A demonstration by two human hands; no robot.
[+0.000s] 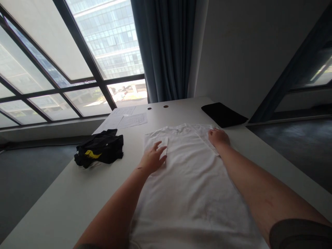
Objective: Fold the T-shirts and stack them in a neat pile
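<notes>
A white T-shirt [190,183] lies spread out in front of me, its collar [178,128] at the far end. Both sleeves look folded inward over the body. My left hand [155,157] is over the left sleeve, fingers apart and holding nothing. At the far right shoulder, my right hand [218,137] has its fingers curled on the fabric and seems to pinch the edge. The undersides of those fingers are hidden. Small wrinkles run across the middle of the shirt.
The shirt rests on a white table [59,207]. To the left is a crumpled black garment [109,148] with a yellow patch. Papers [133,120] lie near the window. A flat black folded item [224,114] sits at the far right, and a blue curtain [167,52] hangs behind.
</notes>
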